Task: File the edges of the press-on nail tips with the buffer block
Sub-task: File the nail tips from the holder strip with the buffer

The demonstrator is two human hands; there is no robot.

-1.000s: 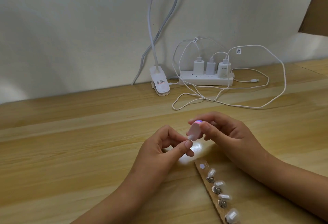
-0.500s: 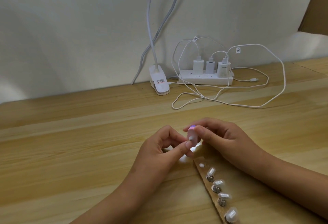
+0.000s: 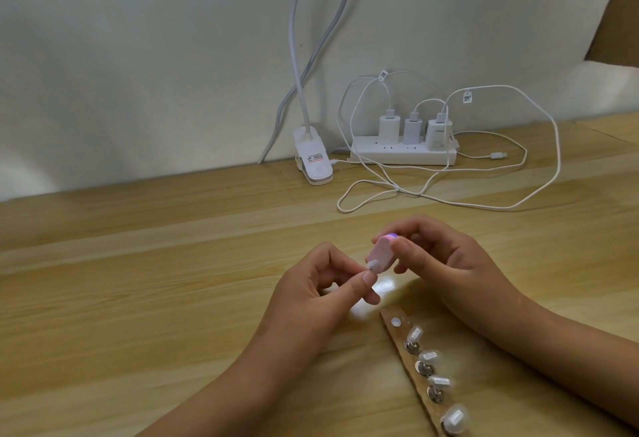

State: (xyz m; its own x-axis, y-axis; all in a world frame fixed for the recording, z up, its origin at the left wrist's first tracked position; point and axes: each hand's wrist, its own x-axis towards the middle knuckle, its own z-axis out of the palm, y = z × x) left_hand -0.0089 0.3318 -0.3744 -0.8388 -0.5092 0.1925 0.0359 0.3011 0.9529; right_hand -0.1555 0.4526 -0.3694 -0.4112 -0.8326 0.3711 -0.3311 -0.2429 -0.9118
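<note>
Filing is the step in hand, we reckon. Starting at the left, the left hand [image 3: 311,293] hovers just above the table [image 3: 173,298], thumb and forefinger curled in to pinch one small nail tip [image 3: 372,265]. Set against that tip from the far side is the buffer block [image 3: 379,253], pale pink with a purple band at its top end, tilted down toward the left. We move right and there's the right hand [image 3: 449,263], thumb in front and fingers curled behind, gripping the block. Nearer us and to the right, a cardboard strip [image 3: 397,334] lies on the wood with four mounted tips [image 3: 429,355] in a row and one bare white pad [image 3: 396,321] at its far end; we take that as the held tip's place. Next, we'd say, come short light strokes along the tip's edge, with a firm pinch so the small piece doesn't flick away, then a turn for the other side.
</note>
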